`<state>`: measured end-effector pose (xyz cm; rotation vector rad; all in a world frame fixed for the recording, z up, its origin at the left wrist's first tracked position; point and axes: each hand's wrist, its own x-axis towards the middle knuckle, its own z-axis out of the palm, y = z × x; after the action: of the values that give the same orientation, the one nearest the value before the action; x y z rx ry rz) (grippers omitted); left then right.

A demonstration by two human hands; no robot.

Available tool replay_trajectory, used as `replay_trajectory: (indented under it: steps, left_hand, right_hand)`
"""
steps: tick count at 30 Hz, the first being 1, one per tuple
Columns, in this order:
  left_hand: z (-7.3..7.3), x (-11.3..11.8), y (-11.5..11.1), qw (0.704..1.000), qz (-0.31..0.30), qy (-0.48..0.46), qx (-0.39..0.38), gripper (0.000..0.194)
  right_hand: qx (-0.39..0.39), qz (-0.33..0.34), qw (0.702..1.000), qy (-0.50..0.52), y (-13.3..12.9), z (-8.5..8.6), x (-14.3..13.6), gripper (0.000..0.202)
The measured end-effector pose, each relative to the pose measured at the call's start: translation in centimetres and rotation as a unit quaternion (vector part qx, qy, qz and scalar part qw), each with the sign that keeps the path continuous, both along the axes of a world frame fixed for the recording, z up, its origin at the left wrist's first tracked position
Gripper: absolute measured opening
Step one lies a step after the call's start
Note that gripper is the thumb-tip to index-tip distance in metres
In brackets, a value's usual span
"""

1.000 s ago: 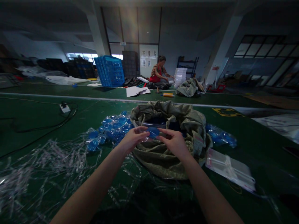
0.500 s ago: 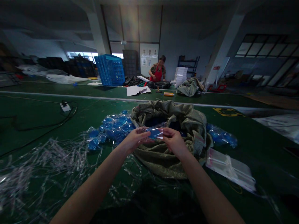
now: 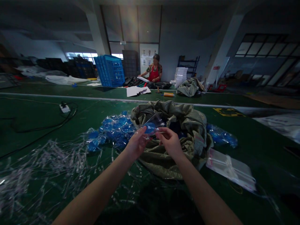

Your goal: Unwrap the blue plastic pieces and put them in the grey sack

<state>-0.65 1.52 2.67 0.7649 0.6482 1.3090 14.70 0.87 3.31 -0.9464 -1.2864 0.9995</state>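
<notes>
Between my hands, over the front of an open olive woven sack [image 3: 161, 162], is a blue item in a clear plastic bag [image 3: 150, 126]. My left hand [image 3: 137, 142] is closed on its left side, thumb on top. The fingers of my right hand [image 3: 169, 137] pinch the bag's right edge. What the blue item is, I cannot make out. Dark blue things show inside the sack. Left of the sack lies a heap of blue items in clear bags [image 3: 117, 126], and another bagged blue piece [image 3: 221, 135] lies to its right.
Torn clear plastic strips [image 3: 63, 162] spread over the left of the green table. A stack of flat clear bags [image 3: 231, 170] lies at right. A power strip [image 3: 64, 107] with cables sits at left. Behind are a blue crate [image 3: 109, 71] and a co-worker in a red apron [image 3: 154, 73].
The bagged blue item has turned, and its clear plastic now stands up at the back. My left hand has rolled palm-inward. Across the table, the co-worker has straightened and holds a white sheet.
</notes>
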Motion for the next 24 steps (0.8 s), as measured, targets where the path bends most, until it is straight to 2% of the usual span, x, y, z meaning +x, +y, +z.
replay_trajectory:
  steps: [3,7,9,12,14,17,20,22,24]
  left_hand:
    - [-0.3,0.6,-0.2,1.000,-0.024,0.012,0.006,0.033]
    - [-0.6,0.9,-0.2,0.999,-0.035,0.016,0.006,0.036]
    - [-0.5,0.8,-0.1,0.999,0.008,0.035,0.009,0.040]
    - [-0.2,0.2,0.3,0.989,0.111,0.088,0.033,0.050]
    - [-0.1,-0.3,0.6,0.983,0.130,0.116,0.059,0.051]
    - [0.0,-1.0,1.0,0.978,0.108,0.159,0.077,0.042]
    - [0.3,-1.3,1.1,0.966,0.129,0.204,0.094,0.032]
    - [0.7,-1.4,1.0,0.953,0.145,0.238,0.116,0.028]
    - [1.1,-1.5,0.9,0.943,0.151,0.263,0.139,0.025]
  right_hand:
    - [-0.004,-0.028,0.998,0.048,-0.2,-0.1,-0.6,0.028]
    - [0.007,-0.055,0.997,0.054,-0.7,0.1,-0.7,0.024]
    - [0.014,-0.079,0.996,0.048,-0.8,0.3,-0.6,0.023]
    - [0.025,-0.115,0.993,0.032,-0.9,0.6,-0.4,0.022]
    - [0.030,-0.118,0.992,0.016,-0.9,0.8,-0.2,0.021]
    - [0.031,-0.108,0.994,-0.009,-0.9,0.8,0.0,0.020]
    - [0.029,-0.106,0.993,-0.040,-0.8,0.7,0.1,0.020]
    - [0.056,-0.114,0.989,-0.082,-0.9,0.9,0.3,0.018]
    - [0.117,-0.117,0.976,-0.140,-0.9,1.2,0.6,0.015]
